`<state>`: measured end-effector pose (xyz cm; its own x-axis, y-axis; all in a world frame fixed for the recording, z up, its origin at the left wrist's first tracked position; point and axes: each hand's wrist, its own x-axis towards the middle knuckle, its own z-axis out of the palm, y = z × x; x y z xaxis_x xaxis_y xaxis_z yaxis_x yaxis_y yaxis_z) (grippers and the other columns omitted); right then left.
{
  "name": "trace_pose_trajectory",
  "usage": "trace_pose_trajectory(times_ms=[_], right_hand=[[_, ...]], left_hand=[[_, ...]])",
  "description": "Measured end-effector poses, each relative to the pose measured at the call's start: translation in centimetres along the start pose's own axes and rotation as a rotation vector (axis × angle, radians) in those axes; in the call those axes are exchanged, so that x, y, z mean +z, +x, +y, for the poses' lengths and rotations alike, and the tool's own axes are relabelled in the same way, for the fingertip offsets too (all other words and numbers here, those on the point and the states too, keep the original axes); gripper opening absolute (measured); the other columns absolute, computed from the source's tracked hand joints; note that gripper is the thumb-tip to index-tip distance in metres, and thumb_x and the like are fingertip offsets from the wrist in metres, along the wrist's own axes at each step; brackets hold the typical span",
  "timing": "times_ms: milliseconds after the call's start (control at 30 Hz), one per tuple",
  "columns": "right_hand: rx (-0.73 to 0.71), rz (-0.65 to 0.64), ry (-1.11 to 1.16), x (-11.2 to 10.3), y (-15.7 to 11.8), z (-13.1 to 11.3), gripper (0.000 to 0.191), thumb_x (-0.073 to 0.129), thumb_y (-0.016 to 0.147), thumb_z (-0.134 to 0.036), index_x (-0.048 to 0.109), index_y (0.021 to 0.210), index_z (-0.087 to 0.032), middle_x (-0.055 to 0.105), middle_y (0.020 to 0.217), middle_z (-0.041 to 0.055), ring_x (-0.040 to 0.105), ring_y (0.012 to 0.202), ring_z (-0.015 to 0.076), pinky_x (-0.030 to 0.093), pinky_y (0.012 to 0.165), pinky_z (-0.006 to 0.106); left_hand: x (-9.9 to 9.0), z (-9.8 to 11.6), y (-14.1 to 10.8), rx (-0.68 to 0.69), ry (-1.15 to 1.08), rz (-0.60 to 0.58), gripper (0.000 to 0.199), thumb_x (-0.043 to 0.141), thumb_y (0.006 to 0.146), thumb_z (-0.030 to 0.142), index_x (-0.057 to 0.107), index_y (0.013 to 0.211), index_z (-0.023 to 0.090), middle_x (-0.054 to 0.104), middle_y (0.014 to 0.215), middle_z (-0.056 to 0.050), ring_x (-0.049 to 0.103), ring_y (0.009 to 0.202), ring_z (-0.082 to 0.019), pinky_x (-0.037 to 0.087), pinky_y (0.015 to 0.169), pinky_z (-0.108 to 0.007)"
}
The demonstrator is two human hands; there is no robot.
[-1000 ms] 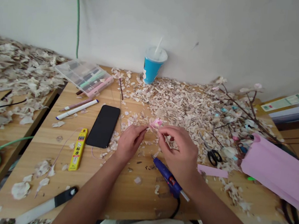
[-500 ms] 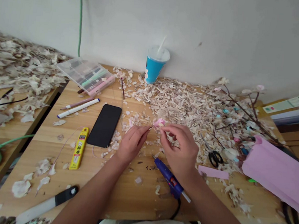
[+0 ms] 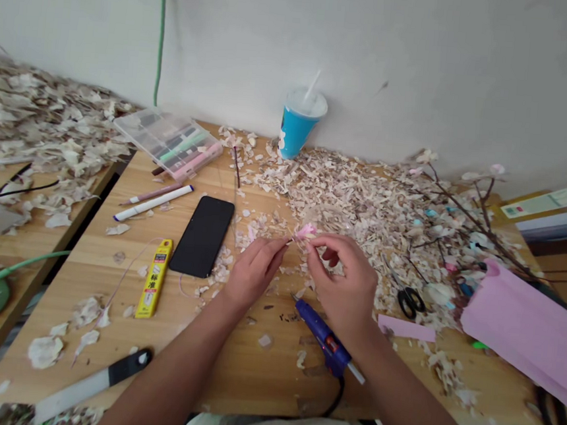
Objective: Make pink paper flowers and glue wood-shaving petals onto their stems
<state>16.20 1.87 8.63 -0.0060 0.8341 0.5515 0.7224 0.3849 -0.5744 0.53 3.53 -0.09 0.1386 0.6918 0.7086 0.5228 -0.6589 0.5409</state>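
Observation:
A small pink flower point(image 3: 306, 231) on a thin stem is held between my two hands above the wooden table. My left hand point(image 3: 256, 269) pinches the stem at its left end. My right hand point(image 3: 344, 281) has thumb and index finger closed at the flower's right side, near its base; the exact contact is too small to make out. Just below my right hand lies a blue glue gun point(image 3: 320, 331), its tip pointing up and left.
A black phone point(image 3: 202, 236), yellow blade case point(image 3: 154, 279) and marker point(image 3: 154, 203) lie left. Behind are a blue cup point(image 3: 298, 131) and pale flakes point(image 3: 345, 185). Black scissors point(image 3: 410, 302), pink paper point(image 3: 522, 326) and a flowered branch point(image 3: 481, 223) are right.
The whole view has shifted slightly, so objects appear a little further right. Both hands keep nearly the same pose around the flower.

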Motion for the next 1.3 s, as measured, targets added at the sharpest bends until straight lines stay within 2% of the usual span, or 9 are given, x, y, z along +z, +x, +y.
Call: trace_pose_trajectory(times_ms=[133, 267, 433, 600, 867, 1033, 1200, 1300], right_hand=[[0.026, -0.034, -0.008, -0.3, 0.2, 0.0, 0.008, 0.064, 0.090, -0.018, 0.065, 0.095, -0.024, 0.071, 0.093, 0.0037, 0.063, 0.076, 0.0157, 0.052, 0.066, 0.031], [-0.006, -0.061, -0.043, -0.9, 0.4, 0.0, 0.009, 0.065, 0.090, -0.018, 0.065, 0.097, -0.024, 0.071, 0.094, 0.0037, 0.064, 0.079, 0.0163, 0.053, 0.069, 0.031], [-0.070, -0.031, -0.052, -0.8, 0.5, 0.1, 0.012, 0.064, 0.089, -0.014, 0.064, 0.096, -0.024, 0.071, 0.092, 0.0042, 0.065, 0.078, 0.0167, 0.054, 0.069, 0.031], [-0.095, 0.004, -0.072, -0.4, 0.3, 0.4, 0.013, 0.064, 0.088, -0.014, 0.064, 0.097, -0.024, 0.071, 0.091, 0.0046, 0.067, 0.083, 0.0187, 0.056, 0.075, 0.034], [-0.112, -0.017, -0.069, -0.3, 0.2, 0.7, 0.017, 0.064, 0.088, -0.013, 0.064, 0.100, -0.025, 0.072, 0.095, 0.0057, 0.067, 0.086, 0.0193, 0.056, 0.077, 0.035], [-0.144, -0.040, -0.077, -0.7, 0.1, 0.4, 0.023, 0.066, 0.087, -0.011, 0.063, 0.105, -0.025, 0.073, 0.098, 0.0047, 0.065, 0.082, 0.0180, 0.055, 0.076, 0.034], [-0.064, -0.056, -0.059, -1.5, 0.2, 0.0, 0.023, 0.066, 0.088, -0.016, 0.062, 0.109, -0.024, 0.069, 0.091, 0.0027, 0.057, 0.071, 0.0150, 0.051, 0.068, 0.031], [-0.033, -0.058, -0.024, -1.8, 0.5, -0.2, 0.021, 0.064, 0.090, -0.017, 0.063, 0.109, -0.022, 0.068, 0.092, 0.0032, 0.055, 0.071, 0.0142, 0.050, 0.068, 0.030]], left_hand=[[0.1, -0.1, -0.1, 0.008, 0.015, 0.003, 0.027, 0.058, 0.097, 0.016, 0.061, 0.123, 0.020, 0.075, 0.094, -0.006, 0.072, 0.085, -0.015, 0.059, 0.079, -0.027], [0.1, -0.1, 0.0, 0.006, 0.024, 0.009, 0.025, 0.059, 0.096, 0.015, 0.061, 0.120, 0.019, 0.075, 0.093, -0.006, 0.071, 0.083, -0.014, 0.059, 0.078, -0.026], [0.0, 0.0, 0.0, 0.006, 0.016, 0.000, 0.026, 0.060, 0.096, 0.015, 0.061, 0.122, 0.019, 0.075, 0.096, -0.006, 0.072, 0.087, -0.015, 0.058, 0.080, -0.027], [0.0, 0.0, 0.0, 0.002, 0.020, -0.001, 0.027, 0.058, 0.097, 0.016, 0.060, 0.123, 0.019, 0.075, 0.096, -0.006, 0.072, 0.086, -0.015, 0.059, 0.080, -0.027], [0.1, -0.1, 0.0, -0.001, 0.024, 0.004, 0.026, 0.061, 0.096, 0.014, 0.061, 0.122, 0.019, 0.075, 0.095, -0.005, 0.071, 0.085, -0.014, 0.058, 0.080, -0.026], [0.1, 0.0, -0.1, -0.006, 0.018, -0.001, 0.027, 0.061, 0.095, 0.013, 0.061, 0.121, 0.018, 0.074, 0.094, -0.005, 0.071, 0.085, -0.014, 0.058, 0.080, -0.026], [0.1, 0.0, 0.0, -0.007, 0.030, -0.002, 0.026, 0.061, 0.096, 0.015, 0.061, 0.121, 0.019, 0.074, 0.094, -0.005, 0.070, 0.084, -0.014, 0.058, 0.079, -0.026], [0.1, 0.0, -0.1, -0.004, 0.027, 0.000, 0.026, 0.061, 0.096, 0.015, 0.061, 0.122, 0.019, 0.074, 0.092, -0.005, 0.070, 0.083, -0.014, 0.058, 0.079, -0.026]])
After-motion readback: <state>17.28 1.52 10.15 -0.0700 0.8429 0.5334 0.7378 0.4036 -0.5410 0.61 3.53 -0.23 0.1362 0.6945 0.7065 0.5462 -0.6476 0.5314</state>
